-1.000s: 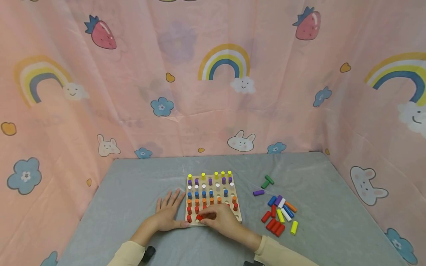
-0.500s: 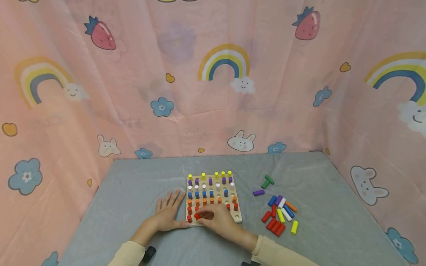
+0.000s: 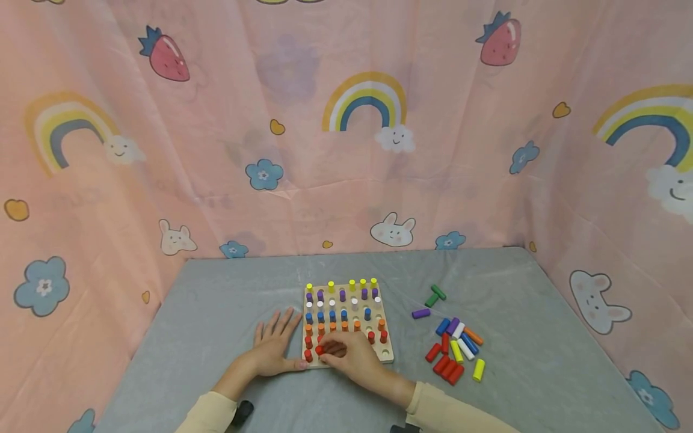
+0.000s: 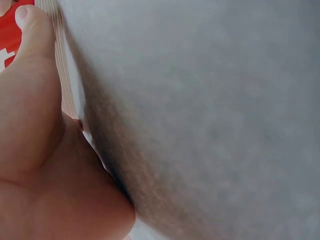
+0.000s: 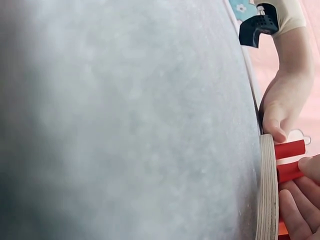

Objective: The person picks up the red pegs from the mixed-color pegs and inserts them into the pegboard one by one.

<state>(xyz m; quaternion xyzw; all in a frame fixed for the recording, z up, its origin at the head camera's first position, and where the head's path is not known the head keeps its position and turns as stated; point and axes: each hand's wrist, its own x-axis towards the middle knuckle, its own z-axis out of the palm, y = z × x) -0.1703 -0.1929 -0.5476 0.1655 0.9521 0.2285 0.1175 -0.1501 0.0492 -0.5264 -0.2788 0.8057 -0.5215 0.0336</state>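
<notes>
A wooden pegboard (image 3: 387,356) holds rows of coloured pegs: yellow, purple, white, blue, orange and red from back to front. My right hand (image 3: 357,361) pinches a red peg (image 5: 290,172) between thumb and fingers over the front row, beside the red peg (image 5: 290,148) standing at the front left corner. In the right wrist view its lower end is right at the board's surface. My left hand (image 3: 271,352) lies with fingers spread on the table at the board's left side, its thumb (image 4: 37,30) at the front left corner. My right hand hides part of the front rows.
Loose pegs lie on the grey table (image 3: 216,300) to the right of the board: several red pegs (image 3: 448,369), a yellow peg (image 3: 479,370), an orange peg (image 3: 473,336), a purple peg (image 3: 420,314) and two green pegs (image 3: 438,292). A pink printed curtain (image 3: 216,150) surrounds the table.
My right hand has moved slightly left with the red peg and turned it from tilted to more upright over the front row. The left hand has stayed in place.
</notes>
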